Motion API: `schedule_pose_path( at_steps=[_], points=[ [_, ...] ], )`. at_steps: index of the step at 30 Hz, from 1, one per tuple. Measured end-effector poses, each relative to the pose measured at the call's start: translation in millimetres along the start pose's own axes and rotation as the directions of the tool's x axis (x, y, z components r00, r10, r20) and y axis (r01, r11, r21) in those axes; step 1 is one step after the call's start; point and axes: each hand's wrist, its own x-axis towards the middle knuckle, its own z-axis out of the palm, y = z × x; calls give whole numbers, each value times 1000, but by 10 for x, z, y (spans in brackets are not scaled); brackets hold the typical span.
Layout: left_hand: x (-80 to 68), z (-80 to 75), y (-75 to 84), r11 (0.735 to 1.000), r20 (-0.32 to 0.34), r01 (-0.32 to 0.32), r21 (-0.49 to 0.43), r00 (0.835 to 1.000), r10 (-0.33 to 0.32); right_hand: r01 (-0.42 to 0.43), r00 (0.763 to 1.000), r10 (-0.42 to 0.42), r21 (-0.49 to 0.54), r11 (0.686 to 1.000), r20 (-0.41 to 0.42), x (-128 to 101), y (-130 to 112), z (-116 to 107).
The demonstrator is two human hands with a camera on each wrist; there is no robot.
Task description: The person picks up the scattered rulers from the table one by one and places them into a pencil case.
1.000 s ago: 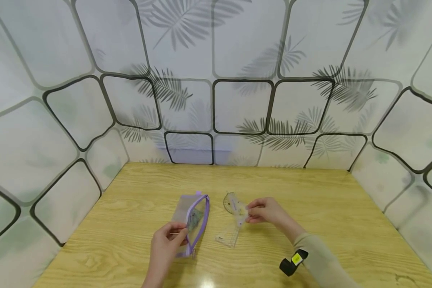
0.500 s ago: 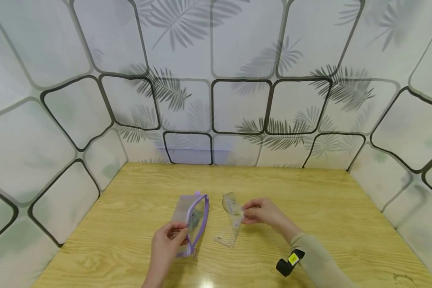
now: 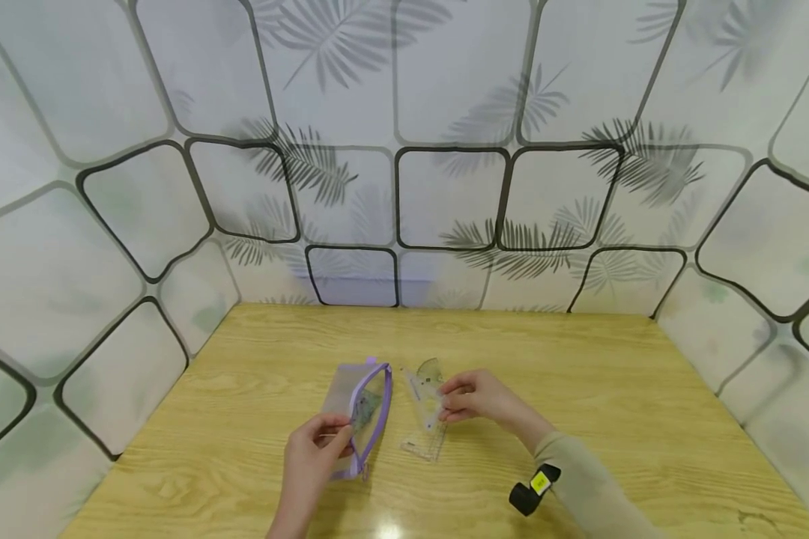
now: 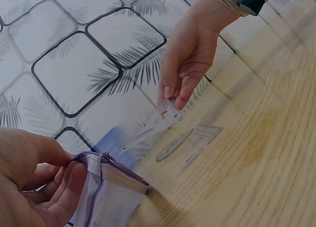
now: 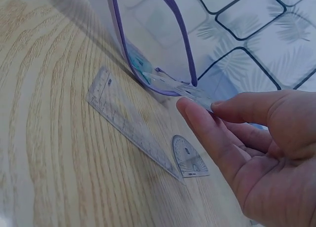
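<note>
My left hand [image 3: 314, 453] pinches the near edge of a see-through pencil pouch [image 3: 339, 385] with a purple zip, its mouth gaping to the right. Something greenish [image 3: 365, 412] shows inside it; its kind is unclear. Between thumb and fingers, my right hand [image 3: 484, 400] holds a clear set square [image 3: 418, 394] above the table, its tip pointing at the pouch. Below it lie a second clear set square [image 5: 126, 123] and a clear protractor [image 5: 190, 160], flat on the wood in the right wrist view.
A wood-grain table [image 3: 243, 419] carries everything. Patterned fabric walls [image 3: 458, 195] enclose it at the back and both sides. A black band with a yellow-faced device [image 3: 535, 488] sits on the right sleeve.
The right hand has carried its set square leftward, closer to the pouch mouth, uncovering more of the protractor. My left hand and the pouch have stayed nearly still.
</note>
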Motion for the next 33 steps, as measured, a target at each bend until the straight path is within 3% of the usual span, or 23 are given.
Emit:
schedule_pose_path(
  at_steps=[20, 33],
  points=[
    [9, 5, -9, 1000, 11, 2, -11, 1000, -2, -2, 1000, 2, -6, 1000, 7, 106, -32, 145],
    [10, 10, -11, 1000, 8, 16, -20, 1000, -16, -33, 999, 33, 46, 998, 3, 258, -34, 248]
  ],
)
